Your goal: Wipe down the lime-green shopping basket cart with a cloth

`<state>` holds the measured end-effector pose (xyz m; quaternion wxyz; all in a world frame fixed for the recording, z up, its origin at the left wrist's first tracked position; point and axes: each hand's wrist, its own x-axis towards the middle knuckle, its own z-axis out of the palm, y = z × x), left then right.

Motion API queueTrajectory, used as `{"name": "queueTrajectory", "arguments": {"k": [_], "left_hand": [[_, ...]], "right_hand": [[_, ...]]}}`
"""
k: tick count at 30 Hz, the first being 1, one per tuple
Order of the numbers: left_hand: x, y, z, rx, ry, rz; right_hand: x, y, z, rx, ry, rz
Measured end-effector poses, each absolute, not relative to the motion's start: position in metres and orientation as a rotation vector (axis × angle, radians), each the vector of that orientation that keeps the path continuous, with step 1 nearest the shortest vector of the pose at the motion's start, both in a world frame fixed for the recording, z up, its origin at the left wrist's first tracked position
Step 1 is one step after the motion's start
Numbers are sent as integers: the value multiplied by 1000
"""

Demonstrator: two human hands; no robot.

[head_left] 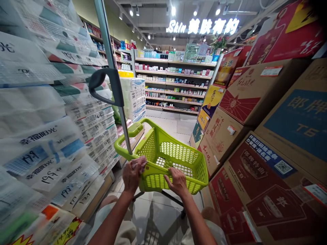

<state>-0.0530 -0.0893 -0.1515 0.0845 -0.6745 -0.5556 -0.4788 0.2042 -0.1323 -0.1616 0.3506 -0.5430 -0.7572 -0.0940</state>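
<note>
A lime-green wheeled shopping basket with perforated sides stands in front of me, and nothing shows inside it. At its near left rim, my left hand is closed around a crumpled pinkish cloth, pressed against the rim. My right hand grips the near rim further right, its fingers curled over the edge and its thumb on the outer side. A metal pole with a dark grey pull handle rises from the basket's left end, leaning to the left.
Packs of tissue paper are piled high on the left. Stacked liquor cartons line the right side, close to the basket. Tiled floor runs ahead to shelves of small boxed goods. Paper multipacks stand beyond the handle.
</note>
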Motion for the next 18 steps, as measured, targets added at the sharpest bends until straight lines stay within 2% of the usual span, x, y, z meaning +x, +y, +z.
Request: {"name": "queueTrajectory", "arguments": {"k": [6, 11, 14, 18], "left_hand": [[-99, -54, -112, -1397, -1811, -1762], [-95, -50, -84, -1634, -1829, -1647], [-76, -67, -110, -1648, -1842, -1723], [-44, -82, -165, -1519, -1859, -2066]], "right_hand": [[211, -136, -172, -1378, -1940, -238], [213, -138, -171, -1384, -1954, -259], [217, -138, -171, -1404, -1961, -252], [222, -138, -172, -1373, -1986, -271]]}}
